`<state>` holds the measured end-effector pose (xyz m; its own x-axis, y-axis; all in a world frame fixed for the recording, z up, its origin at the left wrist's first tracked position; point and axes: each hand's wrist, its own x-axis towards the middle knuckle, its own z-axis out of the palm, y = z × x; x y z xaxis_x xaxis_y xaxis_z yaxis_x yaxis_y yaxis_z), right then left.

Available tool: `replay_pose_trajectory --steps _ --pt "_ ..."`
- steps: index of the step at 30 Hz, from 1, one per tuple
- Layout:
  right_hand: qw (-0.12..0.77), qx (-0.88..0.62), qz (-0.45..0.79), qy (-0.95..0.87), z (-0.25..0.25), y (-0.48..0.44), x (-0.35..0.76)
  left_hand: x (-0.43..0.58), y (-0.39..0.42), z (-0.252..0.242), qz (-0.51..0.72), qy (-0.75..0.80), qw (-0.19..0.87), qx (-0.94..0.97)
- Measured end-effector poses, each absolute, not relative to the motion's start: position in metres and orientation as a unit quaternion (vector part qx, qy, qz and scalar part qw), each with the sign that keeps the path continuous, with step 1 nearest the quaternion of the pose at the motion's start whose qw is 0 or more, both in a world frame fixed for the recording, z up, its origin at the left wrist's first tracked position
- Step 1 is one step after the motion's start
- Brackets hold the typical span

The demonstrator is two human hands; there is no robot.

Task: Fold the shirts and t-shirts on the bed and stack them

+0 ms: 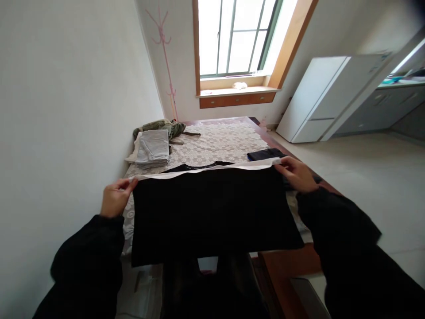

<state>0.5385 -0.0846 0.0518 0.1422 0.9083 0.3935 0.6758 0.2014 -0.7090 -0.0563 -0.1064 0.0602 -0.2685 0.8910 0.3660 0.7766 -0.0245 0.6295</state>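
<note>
A black garment with a white strip along its upper fold [212,212] is stretched wide between my hands, over the near end of the table. Pinched at its upper left corner is my left hand [116,195]. My right hand [296,173] grips the upper right corner the same way, fingers closed on the white edge. The lower part hangs down past the table's front edge. Behind the white strip a black neckline [199,166] shows on the tablecloth; whether it belongs to the same garment I cannot tell.
A lace tablecloth [215,141] covers the table. Folded grey cloth [152,148] and a green bag-like item [166,127] lie at the left by the wall. Dark folded cloth [265,154] is at the right. A pink coat stand [168,66] and white fridge [318,97] stand beyond.
</note>
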Motion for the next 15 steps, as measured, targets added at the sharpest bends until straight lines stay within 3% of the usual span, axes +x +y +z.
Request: replay_pose_trajectory --steps 6,15 --pt "0.292 -0.622 0.091 -0.721 0.015 0.027 0.538 -0.058 0.009 0.022 0.279 0.703 0.041 0.653" --pt "0.26 -0.644 0.034 -0.719 -0.037 0.049 0.546 -0.053 0.035 -0.033 0.311 0.71 0.074 0.627"
